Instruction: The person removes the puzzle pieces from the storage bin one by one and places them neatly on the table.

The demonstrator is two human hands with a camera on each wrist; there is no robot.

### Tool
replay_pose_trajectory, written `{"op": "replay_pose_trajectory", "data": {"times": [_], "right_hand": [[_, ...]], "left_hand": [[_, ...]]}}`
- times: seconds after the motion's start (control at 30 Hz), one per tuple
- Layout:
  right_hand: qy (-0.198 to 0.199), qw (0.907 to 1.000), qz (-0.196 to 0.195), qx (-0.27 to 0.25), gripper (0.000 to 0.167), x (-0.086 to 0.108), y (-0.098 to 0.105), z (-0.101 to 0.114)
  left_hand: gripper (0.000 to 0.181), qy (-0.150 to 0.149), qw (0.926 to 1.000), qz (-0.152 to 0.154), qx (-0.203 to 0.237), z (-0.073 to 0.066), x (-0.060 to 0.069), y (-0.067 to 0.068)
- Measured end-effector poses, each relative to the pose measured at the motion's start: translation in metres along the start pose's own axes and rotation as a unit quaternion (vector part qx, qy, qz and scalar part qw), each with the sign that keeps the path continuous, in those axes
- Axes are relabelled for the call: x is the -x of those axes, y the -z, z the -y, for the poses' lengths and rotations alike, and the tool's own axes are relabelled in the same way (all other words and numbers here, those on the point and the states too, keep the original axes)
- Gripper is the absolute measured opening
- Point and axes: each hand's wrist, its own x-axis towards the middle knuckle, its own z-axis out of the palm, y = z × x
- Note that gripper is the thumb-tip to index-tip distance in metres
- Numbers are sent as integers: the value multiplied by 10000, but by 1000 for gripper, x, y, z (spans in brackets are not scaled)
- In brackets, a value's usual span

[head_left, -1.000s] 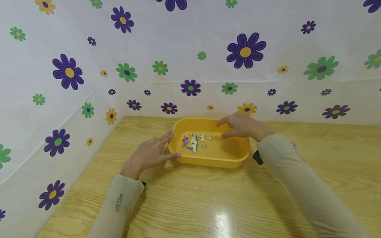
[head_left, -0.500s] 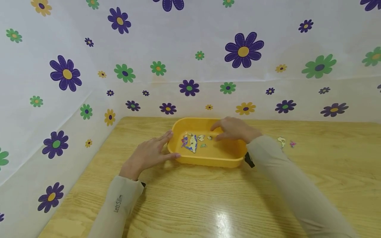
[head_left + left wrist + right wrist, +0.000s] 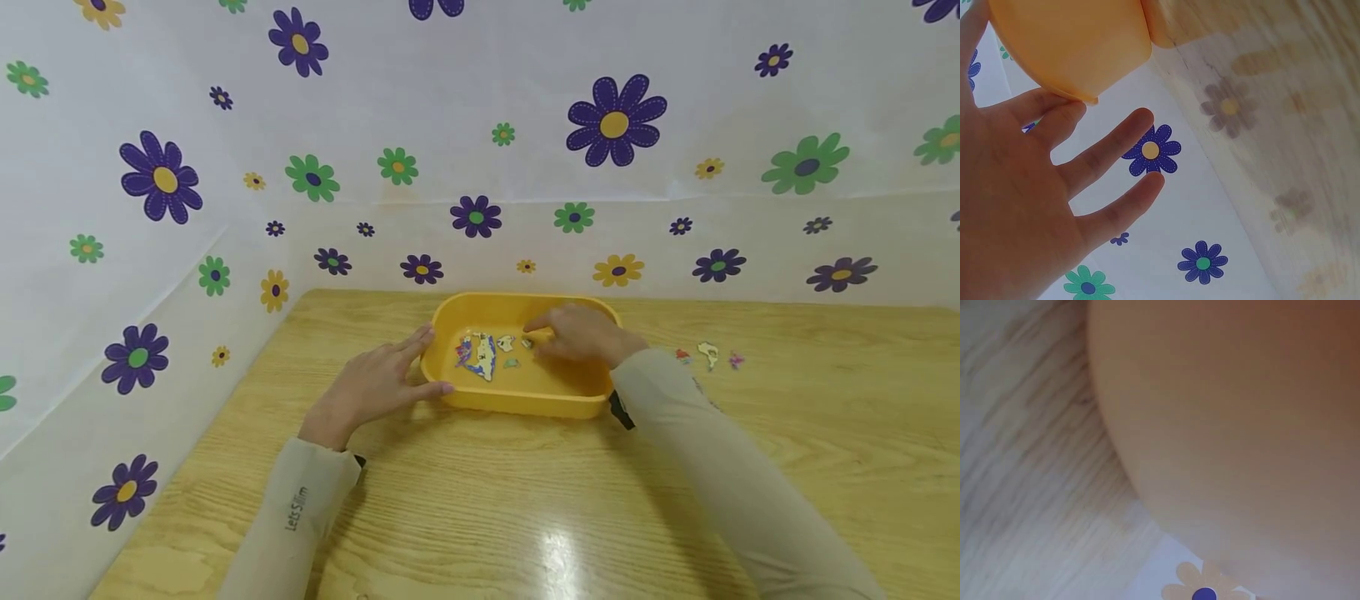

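One left hand (image 3: 367,387), fingers straight, touching left end of yellow tray (image 3: 525,402). Small piece (image 3: 528,342) inside, just left of right hand (image 3: 581,333), the nearer; that grip parted, nothing visibly pinched. Piece's long axis too small to tell.

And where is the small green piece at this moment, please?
In the head view, the small green piece lies inside the yellow tray, just right of the largest piece.
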Motion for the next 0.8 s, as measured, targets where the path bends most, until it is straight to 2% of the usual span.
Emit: {"op": "replay_pose_trajectory", "data": {"times": [0.33, 0.6, 0.8], "right_hand": [[-113, 9997, 135, 158, 37, -1, -4, 2], [160, 9995, -204, 192, 17, 2, -4, 6], [178, 9990, -301, 277, 10, 1, -6, 6]], "left_hand": [[91, 44, 10000, 1, -3, -1, 0, 1], [90, 18, 10000, -18, 0, 0, 0, 0], [90, 41, 10000, -9, -3, 0, 0, 0]]}}
